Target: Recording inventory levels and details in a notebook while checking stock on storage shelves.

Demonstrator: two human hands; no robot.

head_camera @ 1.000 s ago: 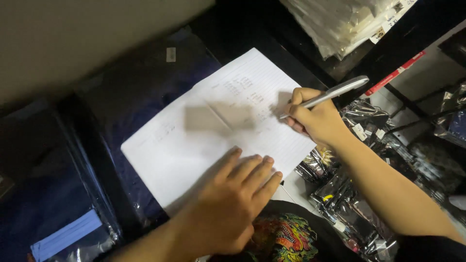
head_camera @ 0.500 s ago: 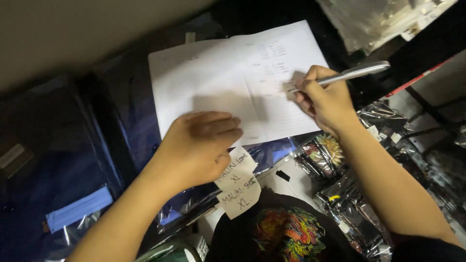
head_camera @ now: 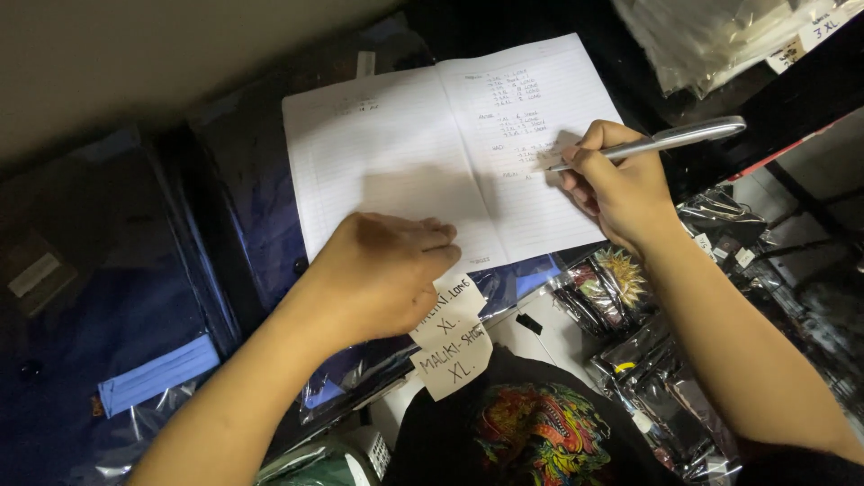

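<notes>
right hand (head_camera: 621, 184) clamped on a silver pen (head_camera: 670, 139), tip on the right page of an open lined notebook (head_camera: 450, 153), left hand (head_camera: 382, 274) loosely curled on the notebook's lower edge, paper labels (head_camera: 454, 346) just beneath, plastic-wrapped dark garments (head_camera: 243, 207) underneath

1. The white lined notebook (head_camera: 432, 153) lay open and flat at the far centre, handwriting on its right page.
2. The silver pen (head_camera: 666, 141) slanted low at the right, its tip touching that right page.
</notes>
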